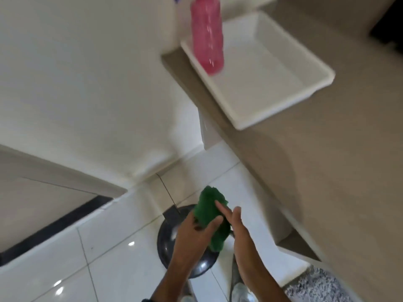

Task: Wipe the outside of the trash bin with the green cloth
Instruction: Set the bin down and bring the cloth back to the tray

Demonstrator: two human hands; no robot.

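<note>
Seen from above, the green cloth (pixel 212 216) is bunched up between both hands at about 6 o'clock in the view, directly over the dark, round trash bin (pixel 168 238) that stands on the white tiled floor (pixel 104 247). The left hand (pixel 194 234) grips the cloth from its 9 o'clock side, with the thumb pressed across the front of the fabric. The right hand (pixel 237 232) sits at the cloth's 3 o'clock side with its fingers stretched out fairly straight, the fingertips touching the cloth rather than curling around it. Most of the bin's top is hidden under the hands and forearms, and only its shiny left and lower edge shows. Toward 1 o'clock, a white tray (pixel 283 88) rests on a beige counter (pixel 349 171), and a pink bottle (pixel 207 33) stands in the tray's far corner. A speckled rug (pixel 318 288) peeks in at 5 o'clock
</note>
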